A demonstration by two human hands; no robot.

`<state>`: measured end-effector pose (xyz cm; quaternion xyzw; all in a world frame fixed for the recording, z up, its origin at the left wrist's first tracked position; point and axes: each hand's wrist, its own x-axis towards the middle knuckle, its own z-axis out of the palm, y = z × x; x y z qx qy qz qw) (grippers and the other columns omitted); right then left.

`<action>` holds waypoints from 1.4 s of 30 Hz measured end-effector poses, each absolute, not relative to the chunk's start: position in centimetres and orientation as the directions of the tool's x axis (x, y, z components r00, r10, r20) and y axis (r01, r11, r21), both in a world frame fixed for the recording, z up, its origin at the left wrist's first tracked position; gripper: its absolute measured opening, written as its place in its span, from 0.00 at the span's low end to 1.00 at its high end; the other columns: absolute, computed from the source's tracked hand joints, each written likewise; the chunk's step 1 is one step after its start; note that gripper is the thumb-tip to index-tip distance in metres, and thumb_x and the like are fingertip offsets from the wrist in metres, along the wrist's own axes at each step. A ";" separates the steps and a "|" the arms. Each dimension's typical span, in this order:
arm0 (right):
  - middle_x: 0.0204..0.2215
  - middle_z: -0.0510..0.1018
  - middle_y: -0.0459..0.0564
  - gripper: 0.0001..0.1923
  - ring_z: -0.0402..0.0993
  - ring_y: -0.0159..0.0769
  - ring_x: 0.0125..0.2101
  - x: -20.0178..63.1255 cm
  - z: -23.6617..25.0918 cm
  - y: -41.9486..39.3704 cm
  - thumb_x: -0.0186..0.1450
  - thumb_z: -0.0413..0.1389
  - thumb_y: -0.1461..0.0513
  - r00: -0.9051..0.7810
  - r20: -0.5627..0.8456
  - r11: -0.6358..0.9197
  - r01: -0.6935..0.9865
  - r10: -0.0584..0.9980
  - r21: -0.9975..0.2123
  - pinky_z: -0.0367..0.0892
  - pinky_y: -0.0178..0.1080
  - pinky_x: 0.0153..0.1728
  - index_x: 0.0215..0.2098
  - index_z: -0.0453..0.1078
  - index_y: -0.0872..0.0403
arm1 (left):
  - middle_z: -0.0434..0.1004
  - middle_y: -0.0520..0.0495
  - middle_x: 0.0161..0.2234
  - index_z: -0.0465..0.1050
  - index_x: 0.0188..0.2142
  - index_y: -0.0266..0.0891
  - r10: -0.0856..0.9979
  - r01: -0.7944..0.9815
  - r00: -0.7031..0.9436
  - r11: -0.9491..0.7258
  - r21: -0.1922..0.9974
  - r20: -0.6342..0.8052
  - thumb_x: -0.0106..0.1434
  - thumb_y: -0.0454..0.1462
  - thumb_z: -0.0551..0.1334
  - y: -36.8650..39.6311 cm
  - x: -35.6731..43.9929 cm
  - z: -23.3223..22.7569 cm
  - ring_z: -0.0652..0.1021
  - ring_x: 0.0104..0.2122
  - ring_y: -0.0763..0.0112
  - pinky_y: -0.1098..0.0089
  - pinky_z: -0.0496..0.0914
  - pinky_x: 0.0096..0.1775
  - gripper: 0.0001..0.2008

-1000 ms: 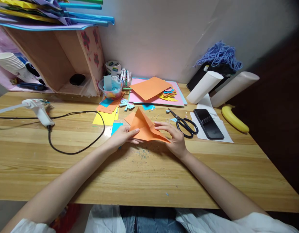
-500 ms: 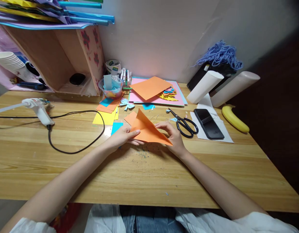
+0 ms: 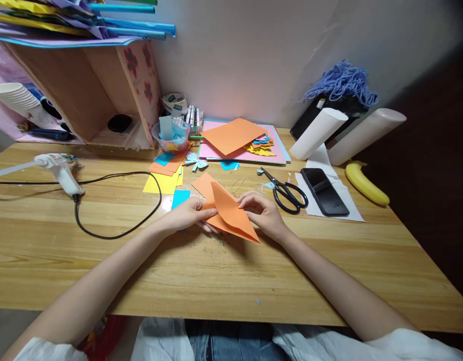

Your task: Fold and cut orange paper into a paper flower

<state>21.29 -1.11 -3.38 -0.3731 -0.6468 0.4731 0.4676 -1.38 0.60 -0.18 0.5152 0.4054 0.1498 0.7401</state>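
Orange sheet [image 3: 233,210] is held mid-frame, partly folded. Left side is clamped by left hand [image 3: 190,214], thumb on top, probably as anchor; right edge is pinched by right hand [image 3: 264,214], presumably to steer the fold. Scissors [image 3: 283,190] are parked right of centre (apparently within reach). Glue gun [image 3: 63,173] is set at frame left, likely to free working space.

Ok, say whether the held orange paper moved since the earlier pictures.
Yes: the right tip of the held orange paper has swung toward the near table edge, judged against the scissors.
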 end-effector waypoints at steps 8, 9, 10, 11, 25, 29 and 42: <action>0.28 0.72 0.45 0.07 0.71 0.31 0.31 21.0 -3.1 -1.3 0.53 0.62 0.62 -0.366 0.002 0.023 0.055 0.931 -0.998 0.68 0.38 0.36 0.27 0.67 0.54 | 0.71 0.51 0.26 0.71 0.29 0.34 0.706 0.242 0.599 0.290 0.926 -0.378 0.54 0.43 0.62 0.8 -1.4 -0.6 0.74 0.26 0.74 0.70 0.71 0.33 0.12; 0.28 0.72 0.45 0.08 0.71 0.31 0.31 21.0 -3.1 -1.4 0.53 0.62 0.62 -0.352 0.003 0.028 0.065 0.936 -0.998 0.68 0.38 0.36 0.26 0.67 0.54 | 0.69 0.52 0.24 0.70 0.27 0.34 0.730 0.248 0.583 0.258 0.934 -0.357 0.54 0.42 0.62 0.8 -1.4 -0.6 0.72 0.25 0.75 0.72 0.69 0.31 0.11; 0.27 0.72 0.45 0.08 0.71 0.32 0.30 21.0 -3.0 -1.4 0.52 0.62 0.62 -0.338 0.014 0.041 0.075 0.941 -0.996 0.69 0.38 0.35 0.26 0.67 0.55 | 0.67 0.54 0.22 0.69 0.26 0.34 0.760 0.263 0.558 0.219 0.940 -0.333 0.54 0.42 0.61 0.9 -1.4 -0.7 0.70 0.23 0.77 0.74 0.67 0.28 0.11; 0.27 0.72 0.46 0.08 0.71 0.32 0.30 21.0 -3.0 -1.4 0.52 0.62 0.62 -0.324 0.033 0.065 0.089 0.945 -0.994 0.69 0.38 0.35 0.26 0.67 0.55 | 0.64 0.55 0.21 0.67 0.23 0.34 0.791 0.282 0.528 0.180 0.942 -0.309 0.54 0.42 0.61 0.9 -1.4 -0.7 0.67 0.22 0.79 0.76 0.64 0.26 0.12; 0.51 0.63 0.52 0.21 0.64 0.40 0.51 21.1 -2.6 -1.8 0.57 0.59 0.64 -0.531 0.218 0.416 0.289 0.819 -0.862 0.65 0.46 0.50 0.48 0.67 0.46 | 0.73 0.52 0.22 0.71 0.23 0.35 0.793 0.233 0.499 0.264 0.936 -0.348 0.50 0.36 0.61 0.9 -1.3 0.0 0.73 0.23 0.75 0.74 0.69 0.28 0.06; 0.61 0.50 0.52 0.40 0.56 0.44 0.58 21.0 -2.1 -1.9 0.52 0.64 0.62 -0.583 0.211 0.404 0.222 0.785 -0.888 0.59 0.49 0.55 0.59 0.53 0.42 | 0.72 0.51 0.20 0.71 0.23 0.35 0.742 0.286 0.556 0.253 0.924 -0.375 0.52 0.37 0.62 0.6 -1.5 0.5 0.74 0.20 0.75 0.76 0.69 0.24 0.07; 0.43 0.63 0.48 0.55 0.64 0.43 0.49 20.8 -3.6 -2.3 0.42 0.69 0.57 -0.370 0.371 0.440 0.121 0.852 -0.890 0.60 0.51 0.52 0.59 0.40 0.39 | 0.72 0.51 0.21 0.71 0.25 0.34 0.781 0.330 0.490 0.245 0.912 -0.387 0.51 0.42 0.65 0.7 -1.5 0.5 0.72 0.20 0.76 0.76 0.64 0.22 0.11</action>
